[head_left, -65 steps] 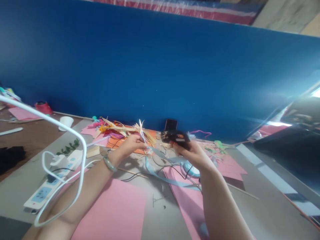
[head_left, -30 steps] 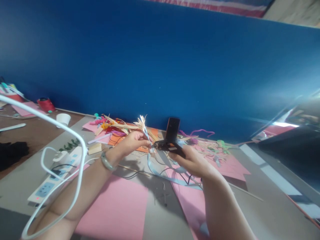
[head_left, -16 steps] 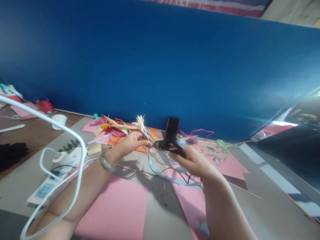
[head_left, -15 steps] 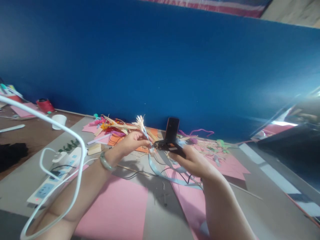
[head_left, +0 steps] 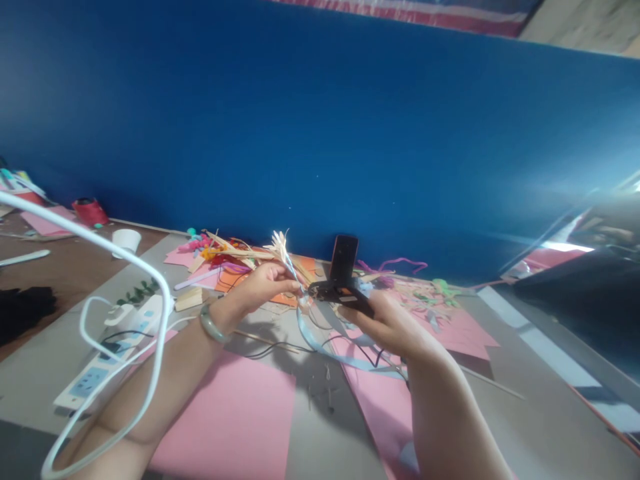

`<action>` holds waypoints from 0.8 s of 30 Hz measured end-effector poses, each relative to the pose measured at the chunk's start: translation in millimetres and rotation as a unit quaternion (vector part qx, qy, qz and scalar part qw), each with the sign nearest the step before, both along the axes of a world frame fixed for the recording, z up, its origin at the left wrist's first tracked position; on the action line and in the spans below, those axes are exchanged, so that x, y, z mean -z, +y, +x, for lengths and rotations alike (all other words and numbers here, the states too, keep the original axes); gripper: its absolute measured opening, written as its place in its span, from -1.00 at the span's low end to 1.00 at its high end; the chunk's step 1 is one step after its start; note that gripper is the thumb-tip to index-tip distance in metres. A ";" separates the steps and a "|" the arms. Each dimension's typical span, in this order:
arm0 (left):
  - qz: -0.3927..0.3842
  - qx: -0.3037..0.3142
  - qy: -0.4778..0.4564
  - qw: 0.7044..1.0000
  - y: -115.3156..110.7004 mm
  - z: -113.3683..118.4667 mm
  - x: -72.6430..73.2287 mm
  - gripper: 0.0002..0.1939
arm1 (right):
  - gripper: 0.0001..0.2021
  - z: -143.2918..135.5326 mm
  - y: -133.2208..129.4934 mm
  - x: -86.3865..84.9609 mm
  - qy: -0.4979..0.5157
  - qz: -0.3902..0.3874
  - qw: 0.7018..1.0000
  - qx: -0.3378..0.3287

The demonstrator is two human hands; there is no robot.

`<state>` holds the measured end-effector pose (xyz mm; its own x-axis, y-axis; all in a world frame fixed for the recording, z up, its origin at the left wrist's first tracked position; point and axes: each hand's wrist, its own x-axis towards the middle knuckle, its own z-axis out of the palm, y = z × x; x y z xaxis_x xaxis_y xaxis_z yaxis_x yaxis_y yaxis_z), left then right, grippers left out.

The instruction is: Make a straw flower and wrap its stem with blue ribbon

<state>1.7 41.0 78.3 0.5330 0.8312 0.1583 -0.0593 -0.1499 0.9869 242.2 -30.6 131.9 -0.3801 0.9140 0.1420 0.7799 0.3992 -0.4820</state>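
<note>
Between its thumb and fingers my left hand [head_left: 273,281] pinches a thin stem wrapped in light blue, topped by a pale frayed flower [head_left: 279,244]. My right hand [head_left: 387,320] is wrapped round a black-handled tool [head_left: 350,295], whose tip meets the stem just right of my left fingertips. From the stem a light blue ribbon [head_left: 313,340] hangs and curves right over the table. Behind the tool a dark phone [head_left: 343,259] stands upright. The exact form of the tool's tip is too blurred to tell.
A white power strip [head_left: 95,373] and a looping white cable [head_left: 163,320] lie at left, near a white cup [head_left: 126,243]. Pink sheets [head_left: 240,413] cover the front. Craft scraps [head_left: 415,297] lie along the blue wall [head_left: 320,133].
The handles of the black tool in my right hand have shifted very slightly. My left hand and the flower stay in place.
</note>
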 end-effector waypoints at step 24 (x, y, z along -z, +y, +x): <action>-0.009 -0.003 -0.014 1.000 -2.1 0.7 -2.4 -0.79 | -0.69 0.9 2.3 1.8 -0.018 0.007 1.000 0.000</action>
<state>2.4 38.9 80.7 0.5245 0.8367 0.1575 -0.0858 -0.1322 0.9875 243.0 -28.2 130.2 -0.3851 0.9120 0.1414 0.7969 0.4059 -0.4474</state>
